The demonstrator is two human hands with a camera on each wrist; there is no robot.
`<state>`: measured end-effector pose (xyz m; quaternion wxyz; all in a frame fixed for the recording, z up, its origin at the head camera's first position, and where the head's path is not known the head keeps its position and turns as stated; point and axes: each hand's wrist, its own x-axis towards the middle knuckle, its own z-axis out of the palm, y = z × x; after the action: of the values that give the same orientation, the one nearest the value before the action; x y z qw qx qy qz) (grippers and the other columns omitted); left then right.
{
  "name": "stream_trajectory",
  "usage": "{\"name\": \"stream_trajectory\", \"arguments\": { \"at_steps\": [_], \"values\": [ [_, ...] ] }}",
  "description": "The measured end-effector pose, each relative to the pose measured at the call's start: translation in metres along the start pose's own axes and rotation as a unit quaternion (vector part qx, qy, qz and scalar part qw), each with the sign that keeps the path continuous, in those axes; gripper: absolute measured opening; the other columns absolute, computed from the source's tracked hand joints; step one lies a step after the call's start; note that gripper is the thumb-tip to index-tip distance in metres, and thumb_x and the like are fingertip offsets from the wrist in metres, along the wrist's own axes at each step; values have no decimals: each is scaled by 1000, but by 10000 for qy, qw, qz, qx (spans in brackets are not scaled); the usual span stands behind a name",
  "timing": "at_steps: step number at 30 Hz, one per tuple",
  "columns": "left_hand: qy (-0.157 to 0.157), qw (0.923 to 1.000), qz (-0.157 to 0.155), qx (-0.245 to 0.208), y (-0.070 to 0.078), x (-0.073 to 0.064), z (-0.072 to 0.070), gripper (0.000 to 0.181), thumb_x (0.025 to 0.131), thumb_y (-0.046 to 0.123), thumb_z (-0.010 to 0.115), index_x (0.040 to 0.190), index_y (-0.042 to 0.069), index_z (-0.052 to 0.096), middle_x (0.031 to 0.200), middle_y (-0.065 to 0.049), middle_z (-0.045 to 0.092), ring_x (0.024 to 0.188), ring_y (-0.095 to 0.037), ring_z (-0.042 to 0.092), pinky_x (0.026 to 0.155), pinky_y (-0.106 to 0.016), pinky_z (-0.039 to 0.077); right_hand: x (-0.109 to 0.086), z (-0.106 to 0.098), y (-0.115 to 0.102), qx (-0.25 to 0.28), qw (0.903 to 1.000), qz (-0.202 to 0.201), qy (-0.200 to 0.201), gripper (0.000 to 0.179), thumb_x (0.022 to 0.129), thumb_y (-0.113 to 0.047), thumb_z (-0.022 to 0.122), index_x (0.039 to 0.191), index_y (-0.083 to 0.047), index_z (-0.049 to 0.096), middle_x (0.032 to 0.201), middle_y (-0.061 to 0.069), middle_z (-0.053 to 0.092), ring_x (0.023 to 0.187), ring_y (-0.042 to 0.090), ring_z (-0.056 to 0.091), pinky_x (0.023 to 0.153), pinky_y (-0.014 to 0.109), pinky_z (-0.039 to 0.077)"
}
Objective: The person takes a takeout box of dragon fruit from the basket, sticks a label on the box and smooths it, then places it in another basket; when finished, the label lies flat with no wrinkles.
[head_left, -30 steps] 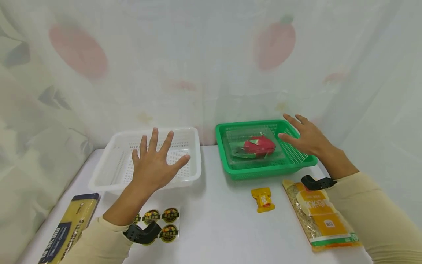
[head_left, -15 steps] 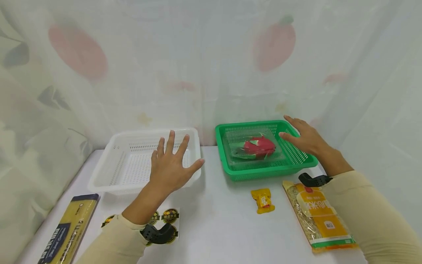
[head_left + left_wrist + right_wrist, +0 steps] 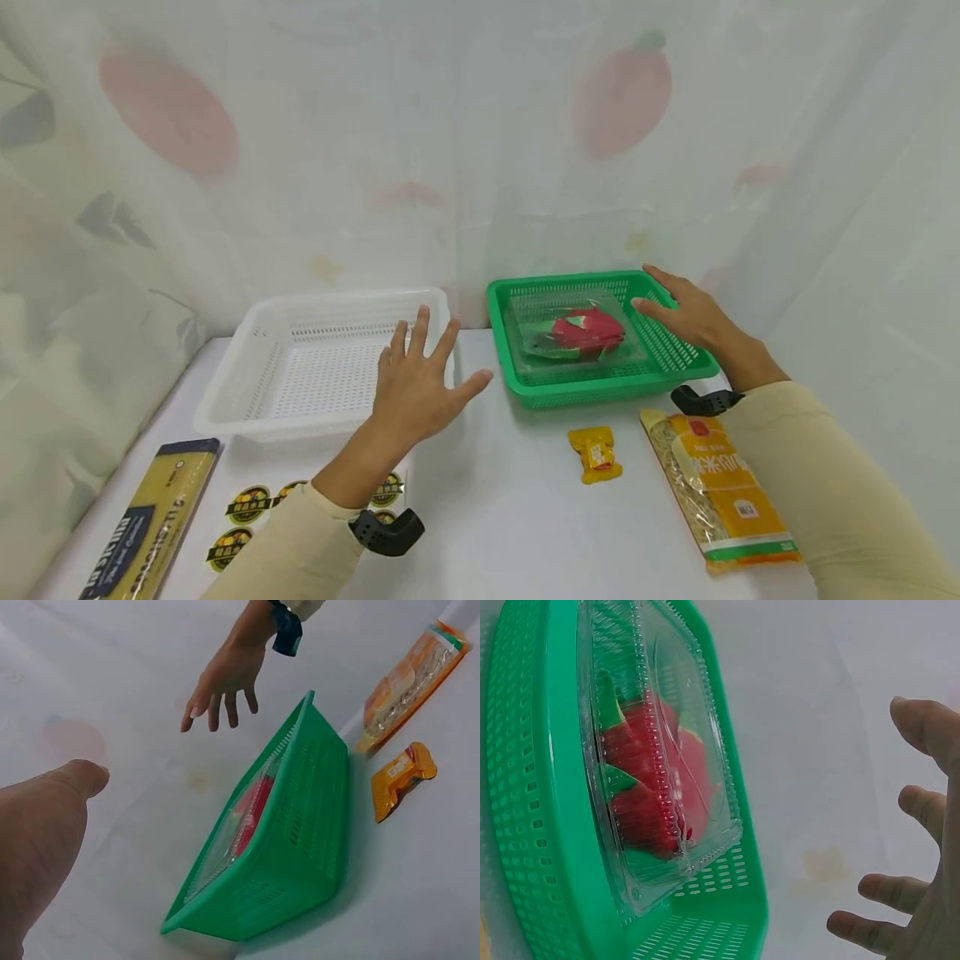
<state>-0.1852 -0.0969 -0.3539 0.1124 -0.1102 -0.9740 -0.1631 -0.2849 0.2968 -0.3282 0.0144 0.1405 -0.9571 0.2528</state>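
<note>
My left hand [image 3: 416, 392], fingers spread and holding nothing, hovers by the right end of the white basket [image 3: 213, 408]. Its thumb points toward the green basket [image 3: 600, 390]. My right hand [image 3: 690, 314] is held with straight, parted fingers over the green basket's right end, nothing in its grasp. Inside that basket lies a clear plastic clamshell box [image 3: 705, 847] with a red dragon fruit [image 3: 649, 780] in it, green-tipped scales showing. The left wrist view shows the right hand [image 3: 232, 671] above the green basket's far end, apart from it.
A small yellow packet [image 3: 596, 455] lies before the green basket. An orange bag of dry food [image 3: 723, 492] lies under the right forearm. At left are a spaghetti pack [image 3: 153, 517] and a sheet of round stickers [image 3: 247, 504], partly hidden by the left sleeve. A curtain [image 3: 420, 125] hangs behind.
My left hand has moved right, from over the white basket toward the gap between the baskets, uncovering stickers at left. The right hand has barely moved.
</note>
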Motion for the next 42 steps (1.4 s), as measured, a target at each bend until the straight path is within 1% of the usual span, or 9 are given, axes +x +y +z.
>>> {"name": "stream_trajectory", "arguments": {
  "at_steps": [3, 7, 14, 16, 19, 24, 27, 33, 42],
  "values": [
    [-10, 9999, 45, -94, 4, 2, 6, 87, 86, 77, 37, 154, 25, 26, 160, -14, 5, 141, -45, 6, 105, -64, 17, 2, 3, 1, 97, 9998, 113, -108, 76, 97, -51, 47, 156, -17, 14, 154, 27, 17, 129, 54, 29, 97, 72, 20],
    [-22, 9998, 152, -121, 11, 4, 15, 86, 86, 77, 36, 154, 25, 27, 159, -14, 7, 140, -45, 9, 104, -64, 19, 6, 8, 6, 140, 9991, 341, -230, 77, 96, -55, 45, 156, -19, 12, 154, 28, 16, 126, 55, 33, 95, 73, 22],
    [138, 9989, 353, -275, 20, 8, 28, 84, 87, 72, 43, 153, 22, 30, 158, -17, 12, 139, -47, 13, 102, -65, 24, 12, 15, 13, 247, 9978, 500, -366, 79, 95, -58, 46, 157, -21, 12, 154, 28, 14, 124, 54, 36, 95, 72, 24],
    [120, 9989, 372, -269, 22, 9, 31, 85, 87, 73, 43, 154, 23, 28, 158, -17, 13, 138, -47, 14, 102, -65, 25, 14, 17, 13, 278, 9974, 522, -409, 80, 95, -58, 46, 157, -21, 11, 154, 29, 13, 124, 54, 36, 96, 72, 23],
    [56, 9989, 389, -262, 24, 12, 37, 85, 87, 73, 42, 154, 24, 26, 158, -18, 14, 138, -47, 16, 102, -64, 26, 17, 20, 14, 306, 9964, 601, -511, 81, 95, -59, 45, 157, -22, 10, 155, 28, 11, 128, 55, 30, 98, 72, 20],
    [-111, 9985, 362, -383, 29, 15, 48, 84, 87, 73, 40, 154, 23, 27, 158, -17, 14, 138, -46, 16, 103, -62, 26, 22, 27, 20, 482, 9942, 698, -654, 83, 94, -61, 45, 157, -22, 9, 157, 23, 7, 134, 56, 16, 98, 74, 15],
    [-203, 9980, 344, -494, 32, 17, 54, 83, 88, 72, 40, 154, 23, 28, 158, -16, 14, 138, -47, 17, 102, -62, 27, 25, 31, 22, 603, 9939, 629, -681, 82, 95, -59, 46, 157, -19, 11, 158, 21, 6, 136, 54, 13, 99, 73, 14],
    [-357, 9965, 261, -710, 35, 19, 64, 81, 89, 72, 40, 154, 24, 28, 159, -15, 12, 138, -46, 17, 102, -63, 27, 29, 38, 25, 857, 9925, 534, -685, 78, 97, -52, 48, 156, -15, 13, 157, 22, 8, 137, 50, 15, 101, 71, 16],
    [-561, 9947, 121, -848, 39, 27, 81, 83, 88, 74, 37, 154, 25, 27, 159, -15, 12, 138, -45, 18, 106, -60, 22, 34, 48, 30, 919, 9897, 678, -861, 80, 96, -54, 49, 156, -14, 14, 156, 24, 10, 138, 47, 17, 100, 70, 19]
  ]
}}
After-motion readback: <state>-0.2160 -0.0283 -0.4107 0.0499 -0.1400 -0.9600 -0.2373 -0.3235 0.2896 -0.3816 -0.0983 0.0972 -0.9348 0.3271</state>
